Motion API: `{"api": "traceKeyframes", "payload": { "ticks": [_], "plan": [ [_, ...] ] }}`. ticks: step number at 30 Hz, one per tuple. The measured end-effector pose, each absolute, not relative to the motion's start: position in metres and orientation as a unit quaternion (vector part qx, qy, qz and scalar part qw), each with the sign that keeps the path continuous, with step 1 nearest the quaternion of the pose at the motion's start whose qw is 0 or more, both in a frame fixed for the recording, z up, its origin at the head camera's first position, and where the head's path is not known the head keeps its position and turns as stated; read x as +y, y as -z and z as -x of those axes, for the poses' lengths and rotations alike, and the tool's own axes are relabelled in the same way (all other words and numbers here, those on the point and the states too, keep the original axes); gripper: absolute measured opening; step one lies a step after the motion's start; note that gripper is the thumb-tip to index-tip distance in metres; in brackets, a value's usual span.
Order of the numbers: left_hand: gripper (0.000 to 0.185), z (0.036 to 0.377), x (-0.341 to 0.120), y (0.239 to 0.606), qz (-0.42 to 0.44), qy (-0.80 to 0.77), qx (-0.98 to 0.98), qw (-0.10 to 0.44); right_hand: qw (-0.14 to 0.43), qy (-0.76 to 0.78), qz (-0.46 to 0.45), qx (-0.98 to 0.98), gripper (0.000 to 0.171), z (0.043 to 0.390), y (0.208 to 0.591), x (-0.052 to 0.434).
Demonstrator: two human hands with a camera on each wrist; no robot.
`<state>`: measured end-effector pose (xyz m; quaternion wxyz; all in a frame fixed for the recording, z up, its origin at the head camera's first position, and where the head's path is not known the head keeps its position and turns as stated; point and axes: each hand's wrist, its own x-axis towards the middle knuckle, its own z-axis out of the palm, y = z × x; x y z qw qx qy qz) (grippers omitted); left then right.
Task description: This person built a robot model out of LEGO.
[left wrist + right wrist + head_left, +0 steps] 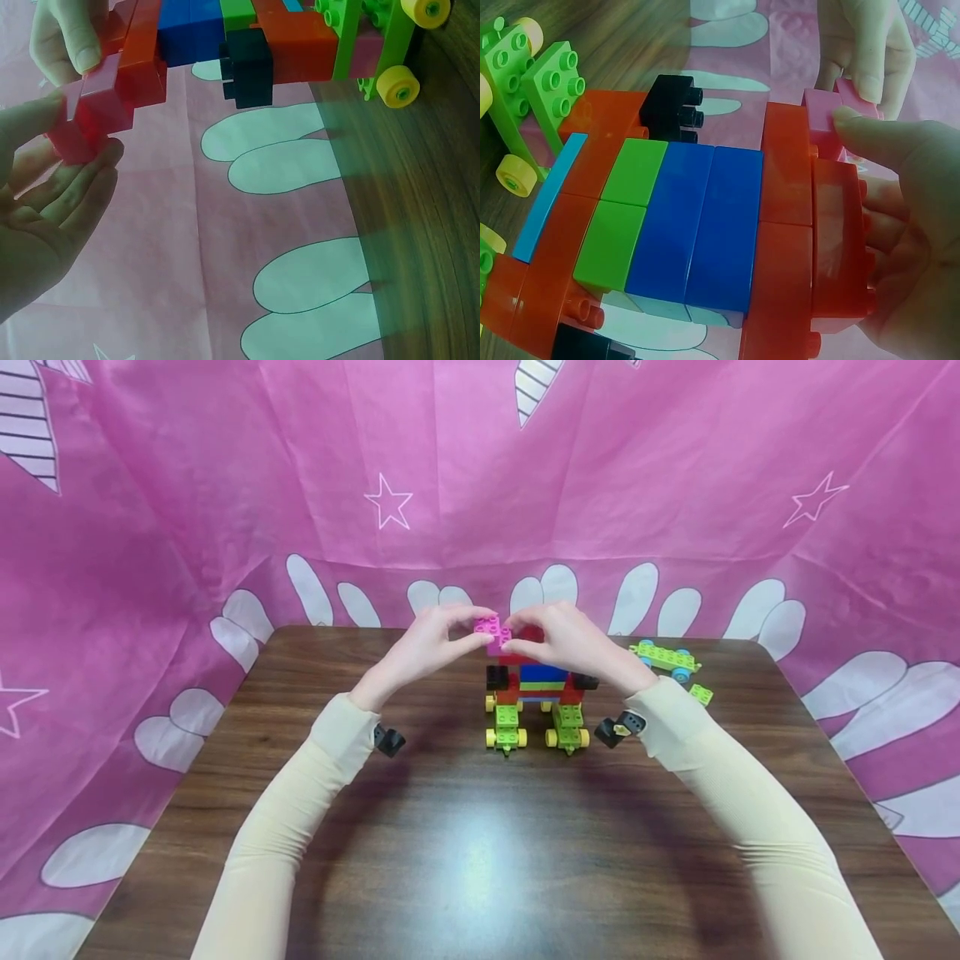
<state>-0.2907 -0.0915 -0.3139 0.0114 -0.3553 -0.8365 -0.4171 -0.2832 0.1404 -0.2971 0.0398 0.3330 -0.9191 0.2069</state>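
Hands (427, 647) (566, 643) pinch a small studded pink brick (491, 631).

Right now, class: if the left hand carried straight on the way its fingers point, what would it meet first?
The left hand already pinches the pink brick; just beyond are probably the right hand's fingertips, though depth is unclear.

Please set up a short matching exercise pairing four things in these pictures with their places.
Things:
1. pink brick
2. blue bricks
3. loose green wheeled chassis
4. small green brick

Places:
A. alone on the table, just nearer than the blue-wheeled piece
B. pinched by both hands atop the model
C. far right of the table, on blue wheels
D. middle of the model, between red parts

Pairs: 1-B, 2-D, 3-C, 4-A
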Motion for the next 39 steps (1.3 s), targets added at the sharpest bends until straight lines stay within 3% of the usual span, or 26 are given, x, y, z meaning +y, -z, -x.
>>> {"api": "traceKeyframes", "payload": {
  "ticks": [39],
  "plan": [
    [0.042,0.2867,-0.0898,0.3125,0.358,0.379,-0.853,0.022,0.037,-0.206,-0.325,-0.922,0.035,0.2783,0.2959,0.1402]
  ]
}}
